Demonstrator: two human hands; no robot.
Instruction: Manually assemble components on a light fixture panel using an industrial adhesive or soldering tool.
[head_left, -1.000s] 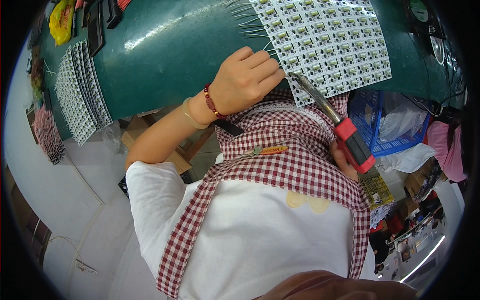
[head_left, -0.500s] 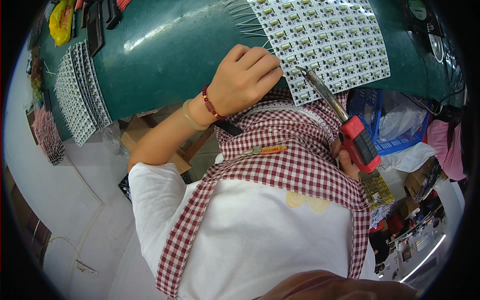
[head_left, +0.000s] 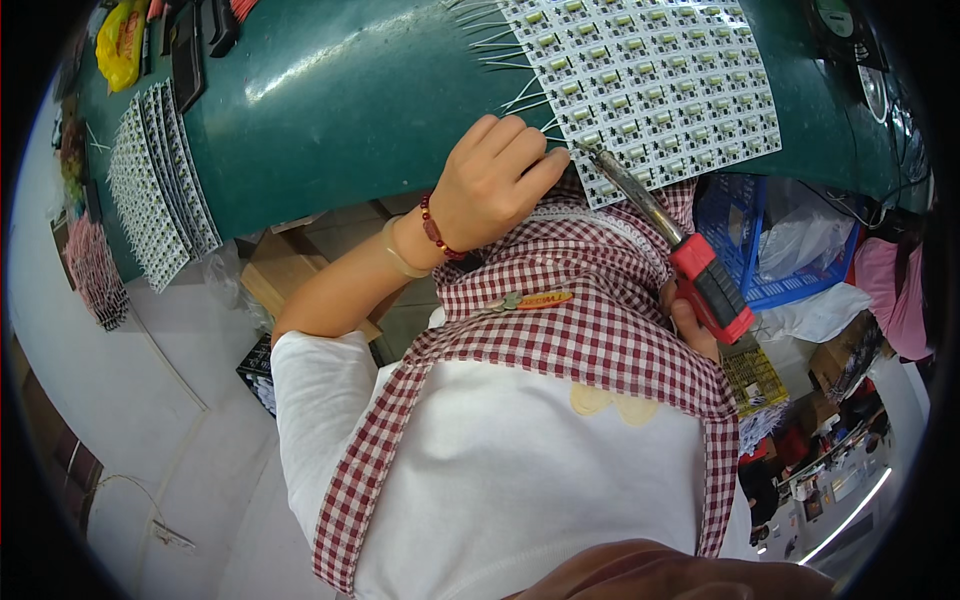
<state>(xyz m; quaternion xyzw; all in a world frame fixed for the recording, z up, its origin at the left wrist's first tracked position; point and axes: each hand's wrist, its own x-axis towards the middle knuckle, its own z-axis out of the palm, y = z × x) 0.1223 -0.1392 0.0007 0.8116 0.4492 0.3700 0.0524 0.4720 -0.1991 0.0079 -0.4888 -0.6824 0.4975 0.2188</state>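
Fingers of the left hand [head_left: 495,180] curl together against the circuit panel [head_left: 650,80]; right hand [head_left: 690,325] grips the soldering iron [head_left: 670,235].

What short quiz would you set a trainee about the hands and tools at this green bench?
1. True or false: the right hand holds a red-handled soldering iron.
2. Which does the left hand rest by? A) the white panel of small circuit boards B) the blue basket C) the yellow bag
3. What is on the left wrist?

Key: 1 true. 2 A. 3 a red bead bracelet.
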